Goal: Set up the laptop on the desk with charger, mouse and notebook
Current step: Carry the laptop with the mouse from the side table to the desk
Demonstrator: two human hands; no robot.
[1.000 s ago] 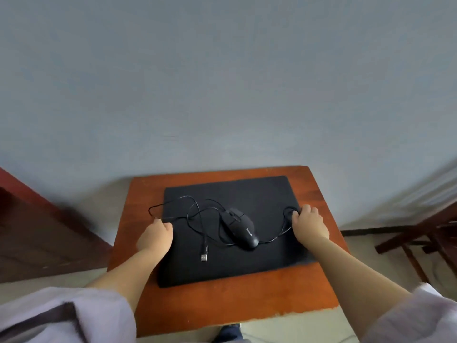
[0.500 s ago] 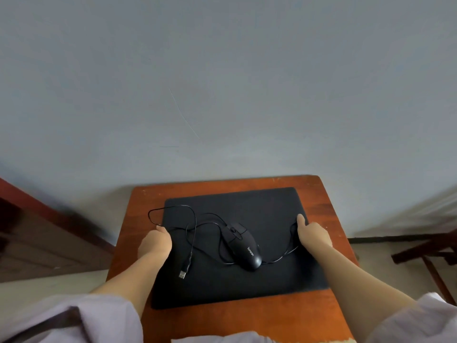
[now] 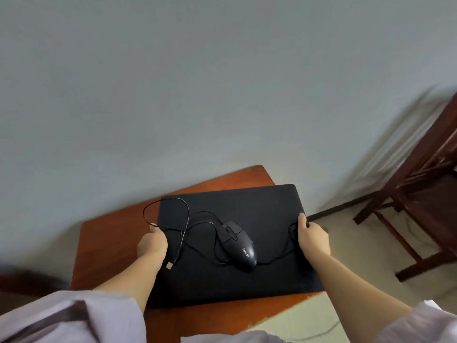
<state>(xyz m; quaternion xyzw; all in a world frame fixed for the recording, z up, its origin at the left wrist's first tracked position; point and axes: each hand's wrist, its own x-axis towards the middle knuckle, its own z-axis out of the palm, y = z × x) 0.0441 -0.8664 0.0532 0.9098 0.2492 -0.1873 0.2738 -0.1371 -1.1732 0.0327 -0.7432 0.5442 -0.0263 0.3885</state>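
Black laptop [image 3: 247, 209], black mouse [image 3: 238, 246] and cable [image 3: 184, 219]; reddish-brown desk [image 3: 108, 246]; grey wall [image 3: 197, 82]; lilac sleeves [image 3: 74, 318]

A plain grey-blue wall [image 3: 222, 82] fills most of the view. A pale floor [image 3: 366, 246] runs along its dark skirting strip [image 3: 341, 209]. Dark wooden furniture [image 3: 425, 194] with slanted legs stands at the right, blurred

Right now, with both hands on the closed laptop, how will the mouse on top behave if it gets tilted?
The mouse lies loose on the flat lid of the laptop, so it would probably slide. Its cable looks slack and floppy; the plug may dangle.
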